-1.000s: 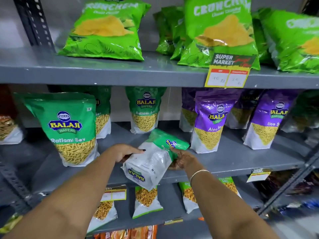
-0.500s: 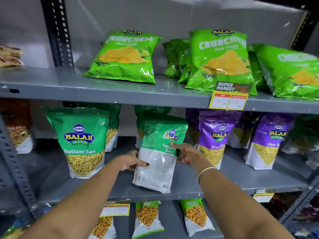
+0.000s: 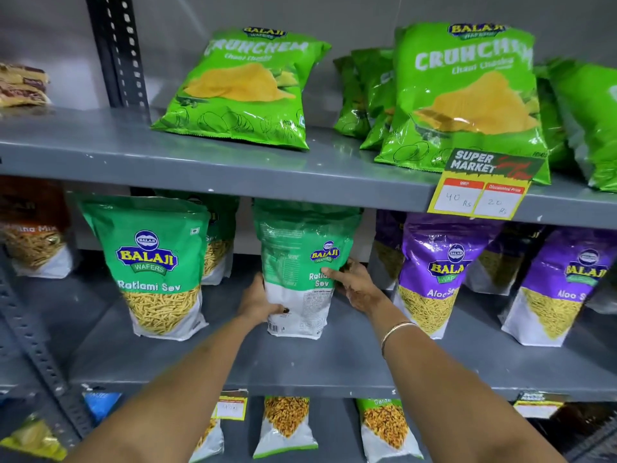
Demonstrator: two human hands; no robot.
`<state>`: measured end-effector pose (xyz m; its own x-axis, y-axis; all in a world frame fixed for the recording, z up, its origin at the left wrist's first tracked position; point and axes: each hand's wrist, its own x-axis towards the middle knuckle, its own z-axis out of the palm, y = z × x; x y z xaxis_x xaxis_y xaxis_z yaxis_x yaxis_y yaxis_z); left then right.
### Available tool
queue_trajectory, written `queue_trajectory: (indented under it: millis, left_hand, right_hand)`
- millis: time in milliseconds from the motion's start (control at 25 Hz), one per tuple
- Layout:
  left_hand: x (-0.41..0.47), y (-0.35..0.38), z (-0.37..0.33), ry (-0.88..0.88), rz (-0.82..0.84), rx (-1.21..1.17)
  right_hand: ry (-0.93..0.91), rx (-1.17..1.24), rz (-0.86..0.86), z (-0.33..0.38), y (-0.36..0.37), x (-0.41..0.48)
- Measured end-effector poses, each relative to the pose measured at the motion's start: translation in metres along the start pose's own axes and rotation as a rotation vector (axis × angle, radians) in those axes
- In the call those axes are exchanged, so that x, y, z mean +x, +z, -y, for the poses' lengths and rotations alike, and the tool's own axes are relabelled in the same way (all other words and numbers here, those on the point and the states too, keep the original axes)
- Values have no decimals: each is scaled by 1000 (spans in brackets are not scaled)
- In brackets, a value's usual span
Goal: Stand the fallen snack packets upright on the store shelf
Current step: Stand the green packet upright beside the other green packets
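The green-and-white plastic snack pouch (image 3: 302, 272) between my hands reads "Balaji Wafers" and "Ratlami Sev" (its printed back panel faces me). It stands upright on the grey metal middle shelf (image 3: 334, 359), between a matching green Ratlami Sev pouch (image 3: 150, 265) and a purple Aloo Sev pouch (image 3: 440, 272). My left hand (image 3: 258, 300) clasps its lower left edge; my right hand (image 3: 355, 285) grips the right edge, fingers (image 3: 330, 273) curled over the front.

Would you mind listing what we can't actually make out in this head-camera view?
- Front face of the held Ratlami Sev packet: turned away, back panel showing; left hand and right hand cover its sides.
- Packets behind it: hidden.
- Back-panel print: too small.
- Rightmost Crunchem bag: cut off by frame edge.
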<state>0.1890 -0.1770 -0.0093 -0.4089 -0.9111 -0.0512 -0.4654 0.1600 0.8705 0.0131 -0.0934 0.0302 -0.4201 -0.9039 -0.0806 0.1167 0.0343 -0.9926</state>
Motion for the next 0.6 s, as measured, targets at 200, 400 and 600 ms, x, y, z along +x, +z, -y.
queue_trajectory:
  millis: [200, 400, 600]
  left_hand:
    - [1, -9, 8, -83, 260, -61]
    - [0, -35, 6, -275, 531, 35]
    - [2, -24, 0, -132, 347, 53]
  right_hand:
    - [316, -443, 95, -11, -7, -21]
    - [435, -376, 49, -18, 1, -19]
    - [391, -499, 263, -17, -8, -20]
